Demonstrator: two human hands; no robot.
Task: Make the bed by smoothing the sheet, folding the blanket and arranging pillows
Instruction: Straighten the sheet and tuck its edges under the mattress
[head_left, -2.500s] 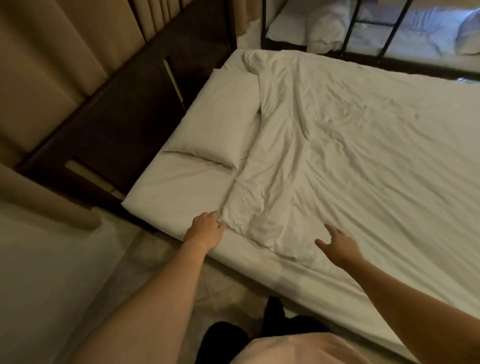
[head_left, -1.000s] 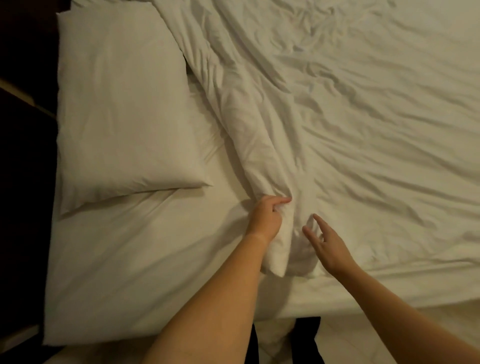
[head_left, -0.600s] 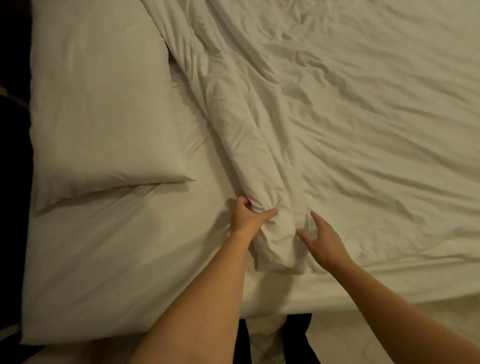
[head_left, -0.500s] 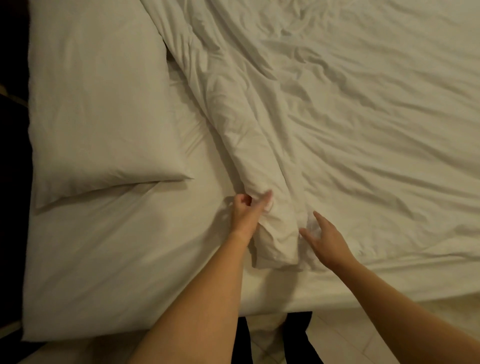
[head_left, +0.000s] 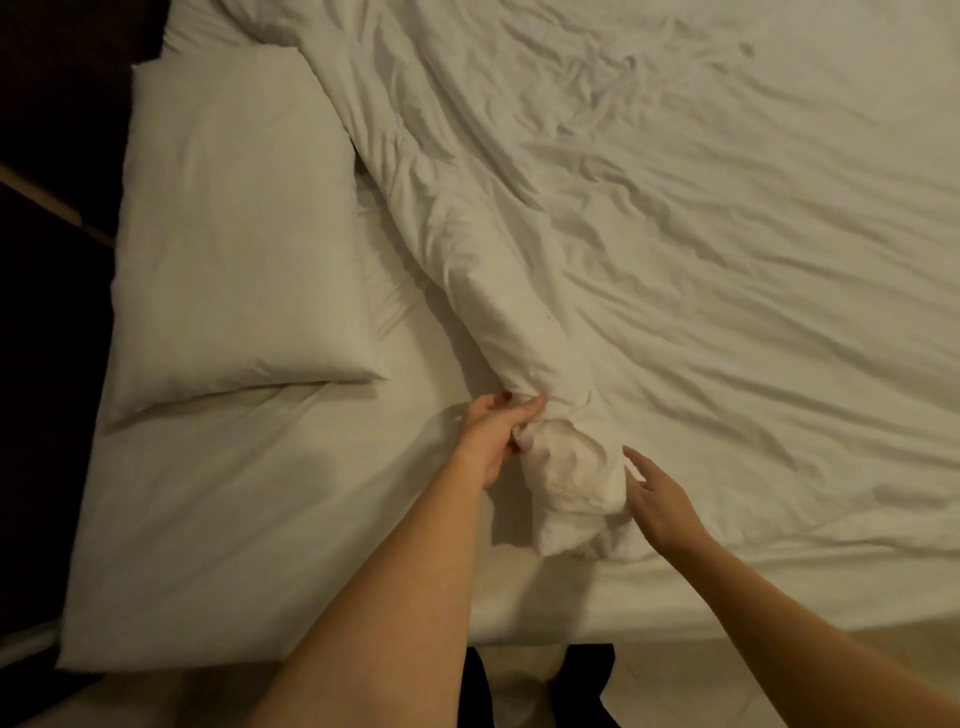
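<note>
My left hand (head_left: 496, 431) grips the blanket (head_left: 519, 322) near its lower corner, with the fingers and thumb curled round a bunch of the cloth. My right hand (head_left: 657, 499) lies just beside that same corner on its other side. Its fingers (head_left: 635, 460) are straight and loose and hold nothing, and their tips seem to touch the roll of cloth.

The blanket is white and heavily creased. Its left edge is rolled into 1 thick ridge that runs on a slant from the top of the bed down to my hands, where it ends in a rounded, crumpled lump near the bed's near edge. The rest of it spreads to the right across most of the mattress in long, shallow wrinkles.

Left of the ridge the white sheet (head_left: 260, 493) lies bare and fairly smooth, with a few folds. 1 white pillow (head_left: 234, 249) lies flat on it at the head end, and its right side meets the rolled edge higher up. A dark headboard (head_left: 47, 338) stands along the left.
</note>
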